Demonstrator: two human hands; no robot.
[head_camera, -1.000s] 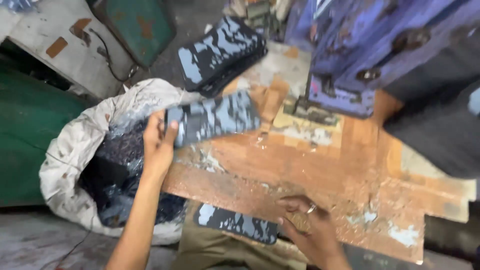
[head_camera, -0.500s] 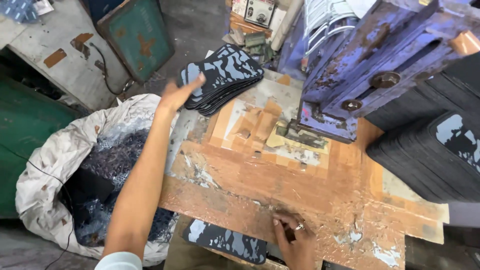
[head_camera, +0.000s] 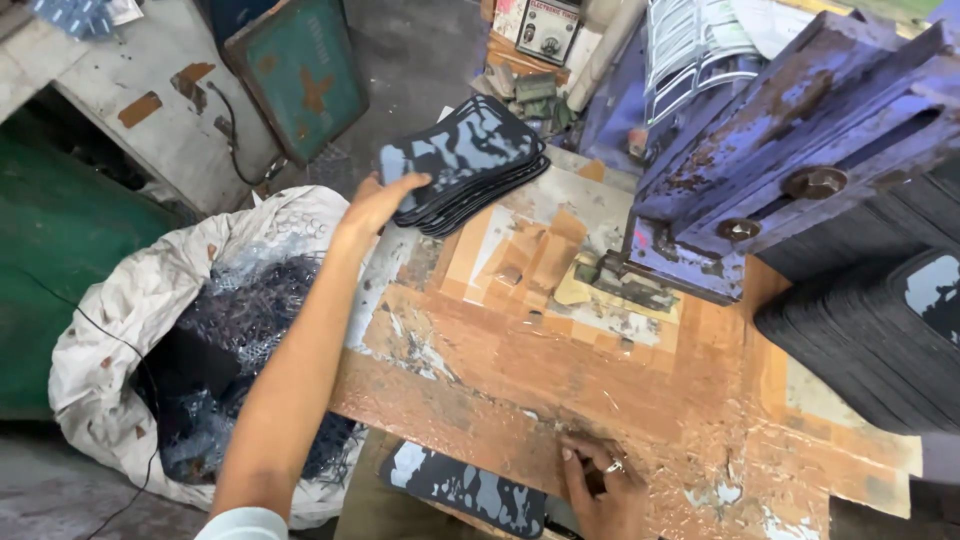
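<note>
The stack of camouflage cut pieces (head_camera: 462, 165) at the counter's (head_camera: 640, 400) far corner was steadied by the released, flat left hand (head_camera: 375, 205); the right hand (head_camera: 600, 485), fingers bent, was pressed on the near edge.

Cluttered workshop bench with a press and scrap sack.
A worn wooden worktable (head_camera: 640, 400) stands below a rusty purple press machine (head_camera: 800, 150). On the floor to the left, a white sack (head_camera: 130, 310) holds dark offcuts. A green metal panel (head_camera: 300, 70) leans beside a pale cabinet (head_camera: 130, 100).
</note>
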